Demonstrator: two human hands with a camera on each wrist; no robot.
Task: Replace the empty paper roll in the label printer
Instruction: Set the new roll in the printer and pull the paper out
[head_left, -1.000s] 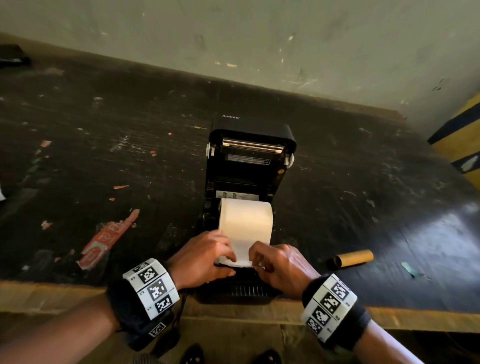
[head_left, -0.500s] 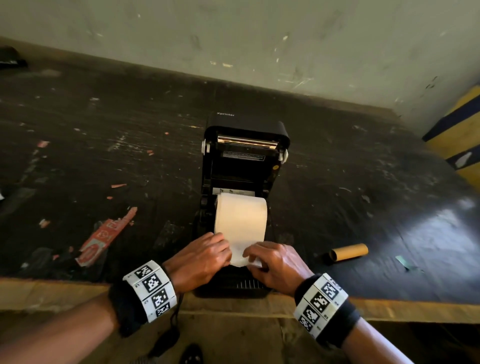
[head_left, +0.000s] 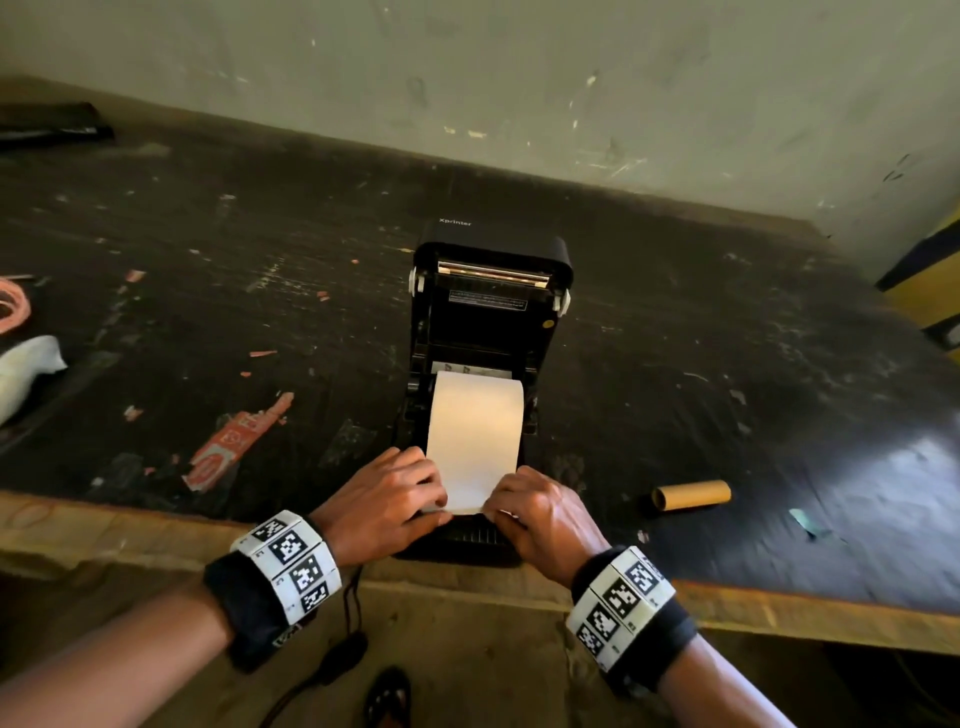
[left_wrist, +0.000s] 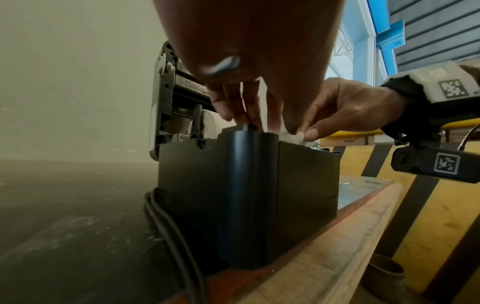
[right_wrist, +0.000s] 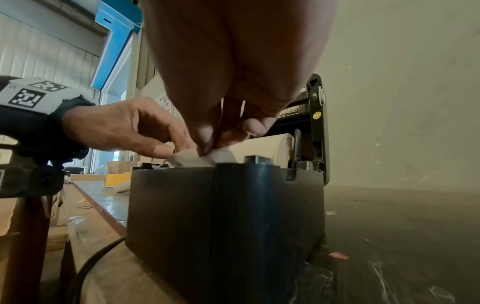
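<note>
Head view, printer: the label printer stands at the near edge of the table, its lid tipped up and back.
Head view, roll: the new paper roll already sits in the printer's open bay, its loose end drawn toward the printer's front.
Head view, hands: left hand and right hand sit at the printer's front lip, one at each corner of the paper's end.
Head view, old core: the empty cardboard core lies on the table, well to the right of the printer.
Left wrist view: above the printer's front edge, the right hand's thumb and fingers pinch the crumpled paper end.
Right wrist view: both hands' fingertips are curled onto that paper end, just in front of the roll.
Progress: swap looks done; feeding the end and shutting the lid seem left.
</note>
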